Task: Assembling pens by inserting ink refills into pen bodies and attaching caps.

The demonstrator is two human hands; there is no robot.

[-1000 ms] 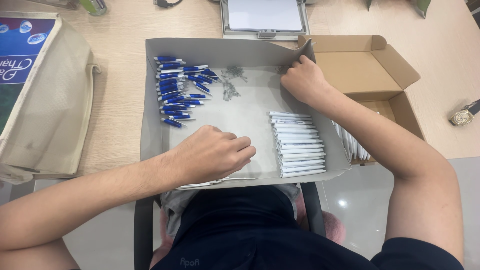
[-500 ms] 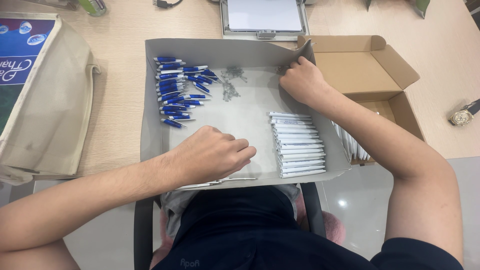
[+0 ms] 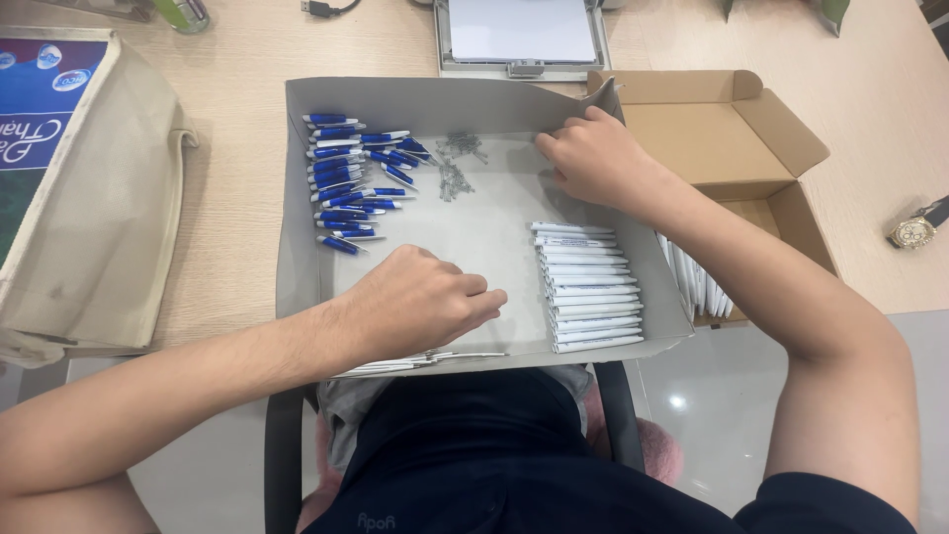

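Observation:
A shallow grey cardboard tray lies before me on a wooden desk. My left hand rests at its near edge with fingers curled over a bundle of thin white pen parts. My right hand sits at the tray's far right corner, fingers bent down onto the tray floor; whether it holds anything is hidden. A heap of blue-and-white pen halves fills the far left of the tray. Small grey springs lie in the far middle. A neat row of white pen barrels is stacked at the right.
An open brown cardboard box stands right of the tray with more white pen barrels inside. A beige cloth bag lies at the left. A closed grey device sits behind the tray. A wristwatch rests far right.

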